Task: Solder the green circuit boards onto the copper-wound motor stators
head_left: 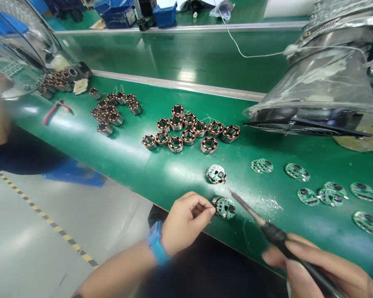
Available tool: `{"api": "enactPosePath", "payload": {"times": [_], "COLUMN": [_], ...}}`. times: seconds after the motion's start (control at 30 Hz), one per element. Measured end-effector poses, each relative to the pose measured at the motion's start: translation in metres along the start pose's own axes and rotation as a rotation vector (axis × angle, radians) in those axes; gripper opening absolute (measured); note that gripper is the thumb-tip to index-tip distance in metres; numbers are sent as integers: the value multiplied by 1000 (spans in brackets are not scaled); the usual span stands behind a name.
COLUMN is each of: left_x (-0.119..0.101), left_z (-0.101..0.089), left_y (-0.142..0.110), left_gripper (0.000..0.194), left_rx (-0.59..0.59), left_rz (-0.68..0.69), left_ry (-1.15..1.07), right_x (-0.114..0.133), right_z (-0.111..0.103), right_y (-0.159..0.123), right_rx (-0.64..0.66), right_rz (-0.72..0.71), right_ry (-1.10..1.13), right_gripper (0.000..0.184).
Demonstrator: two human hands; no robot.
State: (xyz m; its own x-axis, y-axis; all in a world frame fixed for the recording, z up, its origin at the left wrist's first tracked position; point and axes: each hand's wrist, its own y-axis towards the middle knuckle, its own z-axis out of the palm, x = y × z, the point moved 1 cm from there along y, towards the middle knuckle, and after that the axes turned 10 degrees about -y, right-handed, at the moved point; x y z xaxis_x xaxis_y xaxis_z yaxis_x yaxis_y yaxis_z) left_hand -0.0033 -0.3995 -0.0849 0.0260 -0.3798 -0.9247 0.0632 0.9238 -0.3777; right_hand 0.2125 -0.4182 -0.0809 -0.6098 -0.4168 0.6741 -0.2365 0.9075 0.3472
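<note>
Two hands (186,221) (326,265), one soldering iron (276,236).

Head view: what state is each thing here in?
Left hand: pinched beside nearest stator
Nearest stator: circuit board seated on top
Right hand: gripping soldering iron
Soldering iron: tip just off board
Next stator: board fitted, upright
Loose circuit boards: flat on bench
Bare copper-wound stators: upright, no boards
Red-handled pliers: lying on bench

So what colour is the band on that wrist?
The wrist band is bright blue; it shows best in the head view.
</note>
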Motion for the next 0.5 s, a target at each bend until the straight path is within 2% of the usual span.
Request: {"api": "enactPosePath", "payload": {"times": [0.13, 0.3, 0.4, 0.5], "left_x": [0, 0, -4, -7], "left_z": [0, -2, -4, -3], "left_y": [-1, -1, 4, 7], "left_gripper": [9, 8, 8, 8], "left_rx": [-10, -87, -87, -58], "left_rz": [10, 30, 191, 421], "left_ry": [17, -37, 27, 214], "right_x": [9, 10, 10, 11], "right_z": [30, 51, 51, 50], "right_y": [24, 27, 27, 28], "right_rx": [-24, -59, -46, -34], "right_rz": [-168, -158, -139, -136], "right_ry": [-163, -165, -143, -129], "right_gripper": [16, 28, 29, 31]}}
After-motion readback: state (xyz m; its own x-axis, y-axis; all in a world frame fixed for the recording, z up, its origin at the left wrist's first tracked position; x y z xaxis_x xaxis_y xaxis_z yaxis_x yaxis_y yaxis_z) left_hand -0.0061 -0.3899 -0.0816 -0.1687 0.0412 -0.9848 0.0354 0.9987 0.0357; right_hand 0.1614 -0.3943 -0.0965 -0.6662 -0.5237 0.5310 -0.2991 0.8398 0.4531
